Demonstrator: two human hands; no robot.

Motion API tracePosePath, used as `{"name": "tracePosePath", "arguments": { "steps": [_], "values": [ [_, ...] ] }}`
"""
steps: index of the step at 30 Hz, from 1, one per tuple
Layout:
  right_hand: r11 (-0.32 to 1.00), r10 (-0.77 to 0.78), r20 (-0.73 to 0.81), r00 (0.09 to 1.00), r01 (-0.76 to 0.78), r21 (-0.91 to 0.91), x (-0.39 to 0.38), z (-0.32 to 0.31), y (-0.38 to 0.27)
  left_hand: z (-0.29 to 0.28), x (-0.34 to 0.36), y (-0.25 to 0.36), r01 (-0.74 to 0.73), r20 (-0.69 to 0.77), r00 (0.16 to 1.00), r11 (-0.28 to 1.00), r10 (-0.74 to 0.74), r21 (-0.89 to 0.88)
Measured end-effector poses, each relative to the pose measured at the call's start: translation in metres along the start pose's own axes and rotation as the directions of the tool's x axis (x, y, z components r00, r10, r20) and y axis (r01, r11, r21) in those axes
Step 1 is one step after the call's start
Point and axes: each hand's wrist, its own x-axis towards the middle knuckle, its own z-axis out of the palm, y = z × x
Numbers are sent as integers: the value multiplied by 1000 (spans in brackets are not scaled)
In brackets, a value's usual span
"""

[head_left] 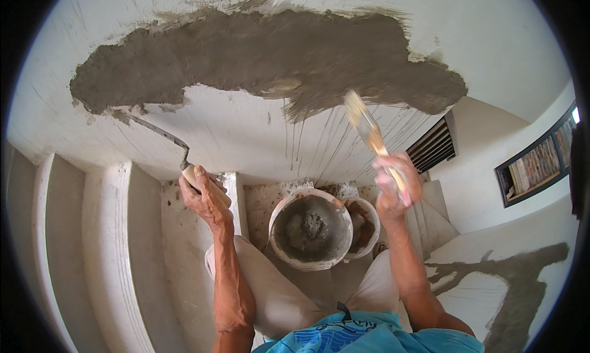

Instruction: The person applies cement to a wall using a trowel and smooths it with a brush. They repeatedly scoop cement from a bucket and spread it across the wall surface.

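My left hand (208, 199) is closed round the wooden handle of a trowel (161, 131). The trowel's thin metal end reaches up to the lower left edge of a patch of wet grey mortar (258, 55) on the white wall. In my right hand (398, 182), somewhat smeared by motion, is a paintbrush (367, 124) with pale bristles and a light handle. Its bristle tip is at the lower edge of the mortar patch, right of the middle; whether it touches the wall I cannot tell. Streaks and drips run down the wall beneath.
Between my knees stands a bucket (311, 230) of grey mortar, with a smaller bucket (362, 229) against its right side. Steps (104, 230) fill the left. A slatted vent (432, 144) and a window opening (536, 159) lie at right, above another mortar patch (519, 294).
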Motion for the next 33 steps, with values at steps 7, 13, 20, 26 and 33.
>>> {"name": "tracePosePath", "arguments": {
  "steps": [7,13,20,26,33],
  "values": [
    [949,-252,192,948,281,-144,54,34,17,-1,1,-3,-5,10,1000,1000,5,-14],
    [945,-142,68,988,155,-288,27,-3,33,4,-1,8,-16,-14,1000,1000,17,13],
    [890,-177,100,979,203,-409,30,44,26,2,-1,6,-17,28,999,999,16,48],
    [944,-228,238,944,275,-183,24,59,-2,3,1,-5,-20,14,1000,999,21,-26],
    [994,103,-114,988,-97,55,52,22,26,0,1,-3,-11,17,1000,1000,11,13]
  ]
}}
